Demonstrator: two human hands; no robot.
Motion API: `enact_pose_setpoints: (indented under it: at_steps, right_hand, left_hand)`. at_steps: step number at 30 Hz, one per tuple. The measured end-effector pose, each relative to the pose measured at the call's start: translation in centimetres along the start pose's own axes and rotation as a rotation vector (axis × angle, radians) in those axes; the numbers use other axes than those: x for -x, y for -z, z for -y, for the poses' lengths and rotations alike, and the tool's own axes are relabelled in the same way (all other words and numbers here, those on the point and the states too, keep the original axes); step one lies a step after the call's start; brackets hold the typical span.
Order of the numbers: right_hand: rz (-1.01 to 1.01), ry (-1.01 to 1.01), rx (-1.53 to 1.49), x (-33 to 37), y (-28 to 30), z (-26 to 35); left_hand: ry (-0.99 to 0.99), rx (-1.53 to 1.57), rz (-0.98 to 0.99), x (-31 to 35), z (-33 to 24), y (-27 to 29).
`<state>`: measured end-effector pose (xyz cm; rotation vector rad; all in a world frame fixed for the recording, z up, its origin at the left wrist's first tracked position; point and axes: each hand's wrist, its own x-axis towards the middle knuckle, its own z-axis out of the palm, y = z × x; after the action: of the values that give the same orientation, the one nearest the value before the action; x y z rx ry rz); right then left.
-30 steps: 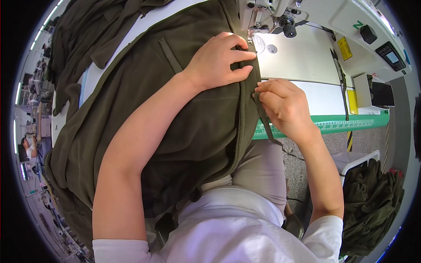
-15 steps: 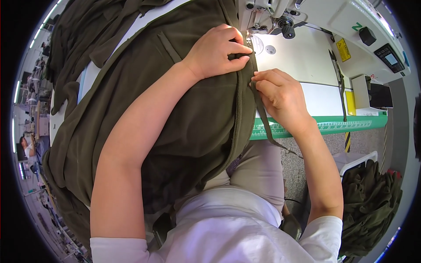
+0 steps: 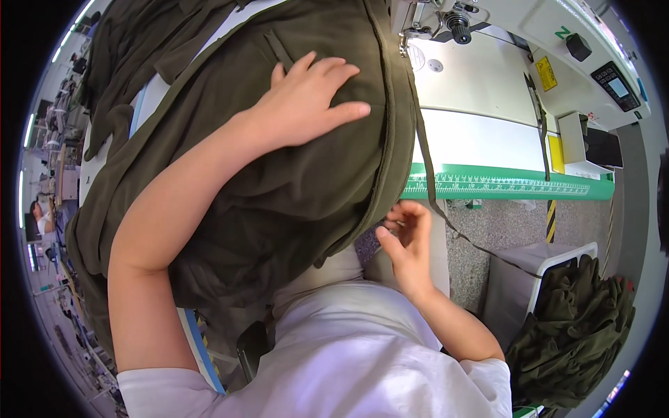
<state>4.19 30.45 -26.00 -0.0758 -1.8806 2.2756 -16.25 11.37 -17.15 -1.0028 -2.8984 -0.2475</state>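
A large piece of dark olive fabric (image 3: 313, 181) lies over the sewing table and hangs down onto my lap. My left hand (image 3: 310, 101) rests on top of it, fingers spread, beside a narrow welt. My right hand (image 3: 406, 240) is below the table's front edge, near the fabric's right edge, fingers apart and curved, with nothing seen in them. From the presser foot (image 3: 403, 49) of the sewing machine (image 3: 481, 21), a long narrow olive strip (image 3: 428, 167) trails down along the fabric edge and off to the right.
A green ruler strip (image 3: 509, 182) edges the table front. At right are a control panel (image 3: 616, 88), a small open box (image 3: 578, 143) and a white bin (image 3: 512, 279) with heaped olive fabric (image 3: 578, 327). More olive fabric (image 3: 132, 56) lies at the far left.
My left hand has moved left, away from the presser foot, and its fingers have spread. My right hand has let go of the fabric edge and strip and dropped toward my lap.
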Motion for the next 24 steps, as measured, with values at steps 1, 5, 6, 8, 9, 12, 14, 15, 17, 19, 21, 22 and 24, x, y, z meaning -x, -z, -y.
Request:
enact_pose_setpoints:
  at_steps: [1, 5, 6, 8, 9, 12, 14, 15, 17, 19, 21, 22, 24]
  right_hand:
    - [-0.022, -0.147, -0.085, 0.2, -0.2, -0.6]
    - [0.243, -0.530, -0.459, -0.8, 1.8, -0.5]
    - [0.332, -0.632, -0.572, -0.7, 2.2, -0.1]
    - [0.341, -0.669, -0.644, -0.1, 2.5, 0.7]
    - [0.295, -0.692, -0.686, 0.3, 2.6, 0.9]
    - [0.235, -0.688, -0.703, 1.8, 2.2, 0.8]
    - [0.212, -0.633, -0.652, 2.5, 2.1, 0.5]
    - [0.213, -0.628, -0.653, 3.0, 2.2, 0.6]
    - [0.268, -0.517, -0.463, 3.7, 2.4, 0.7]
    - [0.293, -0.460, -0.366, 4.4, 2.2, 1.0]
    - [0.327, -0.350, -0.254, 5.2, 1.5, 1.5]
    - [0.348, -0.296, -0.211, 5.6, 1.1, 1.8]
    - [0.263, -0.343, -0.295, 6.2, 0.5, 2.5]
  left_hand:
    - [0.045, -0.008, -0.001, 0.9, -0.7, -0.2]
    - [0.090, -0.043, 0.016, 1.0, 0.9, -0.9]
    - [0.040, -0.067, 0.033, -0.1, 2.6, -0.7]
    - [-0.010, -0.085, 0.056, -1.1, 4.8, -1.5]
    - [-0.031, -0.096, 0.028, -1.5, 5.6, -1.9]
    - [-0.074, -0.119, -0.028, -1.3, 5.7, -2.6]
    - [-0.103, -0.285, -0.116, -0.5, 3.8, -2.4]
    - [-0.099, -0.387, -0.158, 0.1, 2.3, -2.1]
    - [-0.100, 0.007, -0.094, 1.7, -1.5, -1.5]
    - [-0.082, 0.384, -0.025, 2.9, -5.5, -1.5]
    - [0.168, 0.919, -0.036, 3.6, -9.0, -2.0]
    - [0.298, 1.195, -0.026, 4.2, -10.1, -2.0]
    - [0.344, 1.276, 0.049, 5.9, -11.3, -1.9]
